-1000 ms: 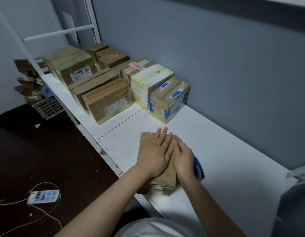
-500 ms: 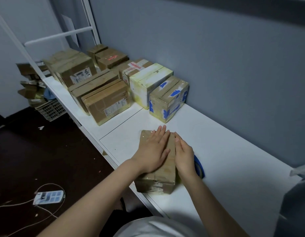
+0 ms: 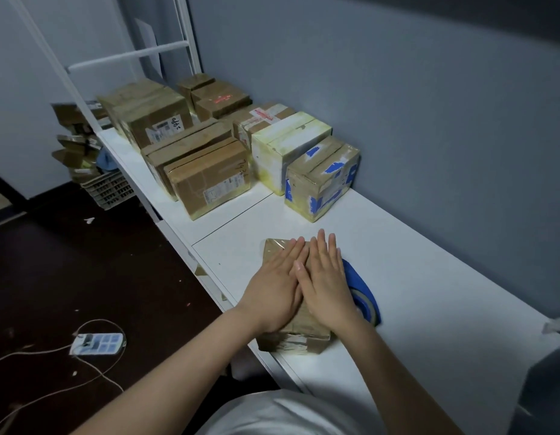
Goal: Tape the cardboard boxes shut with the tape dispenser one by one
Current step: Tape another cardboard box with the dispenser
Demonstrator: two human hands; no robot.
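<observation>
Head view: both hands lie flat on a small cardboard box (image 3: 293, 340) at the lower centre of the frame.
The box sits on the white table (image 3: 429, 293) near its front edge. The left hand (image 3: 274, 287) and right hand (image 3: 327, 287) press on its top side by side, fingers straight, hiding most of the lid. A blue tape dispenser (image 3: 363, 296) lies just right of the box, partly behind the right hand. Other boxes (image 3: 209, 180) stand grouped toward the upper left.
</observation>
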